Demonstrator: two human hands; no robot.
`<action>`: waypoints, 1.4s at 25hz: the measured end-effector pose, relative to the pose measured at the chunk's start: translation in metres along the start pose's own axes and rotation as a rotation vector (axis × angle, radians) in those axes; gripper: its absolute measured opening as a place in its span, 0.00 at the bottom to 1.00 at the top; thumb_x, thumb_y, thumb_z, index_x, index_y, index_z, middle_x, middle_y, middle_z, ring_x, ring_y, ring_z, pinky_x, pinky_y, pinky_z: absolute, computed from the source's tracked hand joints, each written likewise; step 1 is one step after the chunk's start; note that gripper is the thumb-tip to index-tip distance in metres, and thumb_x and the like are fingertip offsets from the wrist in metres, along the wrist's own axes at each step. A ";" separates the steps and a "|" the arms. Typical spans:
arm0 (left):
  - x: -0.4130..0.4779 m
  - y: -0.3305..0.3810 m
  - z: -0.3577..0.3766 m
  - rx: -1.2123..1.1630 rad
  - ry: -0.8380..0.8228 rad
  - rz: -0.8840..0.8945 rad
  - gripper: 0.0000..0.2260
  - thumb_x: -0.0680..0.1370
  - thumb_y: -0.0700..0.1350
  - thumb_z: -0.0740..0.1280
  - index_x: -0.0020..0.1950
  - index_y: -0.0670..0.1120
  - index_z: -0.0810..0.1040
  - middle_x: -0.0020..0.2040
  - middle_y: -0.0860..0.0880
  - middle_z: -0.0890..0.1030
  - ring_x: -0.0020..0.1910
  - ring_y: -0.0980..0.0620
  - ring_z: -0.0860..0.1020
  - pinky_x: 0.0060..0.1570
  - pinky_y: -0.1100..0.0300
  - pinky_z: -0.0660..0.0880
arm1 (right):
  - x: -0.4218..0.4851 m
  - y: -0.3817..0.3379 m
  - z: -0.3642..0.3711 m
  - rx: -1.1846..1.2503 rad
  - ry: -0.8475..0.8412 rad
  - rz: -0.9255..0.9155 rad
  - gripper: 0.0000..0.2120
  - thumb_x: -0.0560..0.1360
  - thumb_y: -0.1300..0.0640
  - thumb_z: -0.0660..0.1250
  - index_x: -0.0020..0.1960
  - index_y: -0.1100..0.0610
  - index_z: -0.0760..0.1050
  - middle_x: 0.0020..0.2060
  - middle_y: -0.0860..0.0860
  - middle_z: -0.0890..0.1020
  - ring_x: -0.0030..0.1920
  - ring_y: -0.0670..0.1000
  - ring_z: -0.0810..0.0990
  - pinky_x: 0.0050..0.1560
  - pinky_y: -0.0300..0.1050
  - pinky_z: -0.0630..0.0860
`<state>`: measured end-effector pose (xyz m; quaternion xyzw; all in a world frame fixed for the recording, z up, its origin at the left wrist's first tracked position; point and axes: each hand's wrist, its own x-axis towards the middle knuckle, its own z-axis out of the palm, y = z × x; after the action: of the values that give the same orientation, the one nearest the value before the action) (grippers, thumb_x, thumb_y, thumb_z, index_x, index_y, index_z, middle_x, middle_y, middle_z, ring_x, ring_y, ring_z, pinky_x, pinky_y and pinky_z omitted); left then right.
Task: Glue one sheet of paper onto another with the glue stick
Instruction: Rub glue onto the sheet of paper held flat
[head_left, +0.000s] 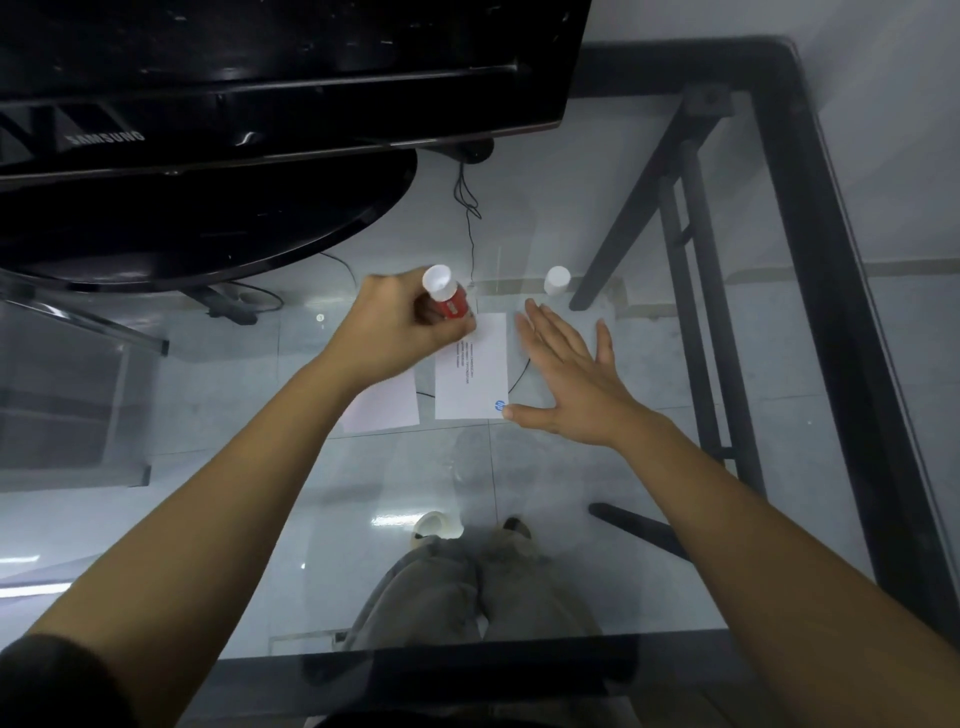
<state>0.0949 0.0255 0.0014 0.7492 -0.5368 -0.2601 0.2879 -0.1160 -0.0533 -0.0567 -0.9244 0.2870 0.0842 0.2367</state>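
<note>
My left hand (395, 322) grips a red glue stick (451, 301) with a white end pointing up; its lower tip meets the top left corner of a white printed sheet (475, 379) with small text and a blue logo. My right hand (566, 379) lies flat with fingers spread just right of that sheet, its thumb touching the sheet's lower right corner. A second, plain white sheet (387, 408) lies to the left, partly hidden under my left wrist. The glue stick's white cap (557, 280) stands on the glass beyond my right hand.
All of this rests on a glass table (234, 415) with a black frame (831, 260) along the right and near edges. A black monitor (260, 78) and its round base (208, 218) fill the far left. Cables, floor tiles and my legs show through the glass.
</note>
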 end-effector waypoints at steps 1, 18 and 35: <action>-0.007 -0.003 -0.002 0.001 -0.021 -0.003 0.09 0.69 0.50 0.74 0.44 0.47 0.79 0.36 0.52 0.82 0.35 0.59 0.77 0.35 0.75 0.70 | 0.000 0.000 0.000 0.010 -0.003 -0.009 0.44 0.69 0.33 0.59 0.72 0.43 0.34 0.75 0.47 0.37 0.72 0.44 0.34 0.64 0.57 0.26; -0.008 -0.010 -0.002 0.069 -0.203 0.069 0.10 0.69 0.51 0.74 0.44 0.46 0.79 0.35 0.53 0.81 0.34 0.62 0.77 0.35 0.75 0.70 | 0.002 0.002 -0.003 -0.018 -0.079 0.008 0.41 0.70 0.33 0.59 0.73 0.40 0.38 0.74 0.46 0.34 0.68 0.40 0.28 0.63 0.58 0.25; 0.047 0.006 0.003 -1.625 0.225 -0.536 0.05 0.75 0.36 0.66 0.50 0.39 0.74 0.48 0.40 0.78 0.41 0.49 0.82 0.42 0.63 0.79 | 0.003 0.004 0.000 0.001 -0.076 0.012 0.41 0.70 0.33 0.58 0.72 0.38 0.35 0.69 0.41 0.28 0.64 0.38 0.22 0.64 0.59 0.25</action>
<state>0.1024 -0.0209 0.0003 0.4336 0.0425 -0.5470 0.7149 -0.1157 -0.0577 -0.0586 -0.9186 0.2834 0.1208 0.2474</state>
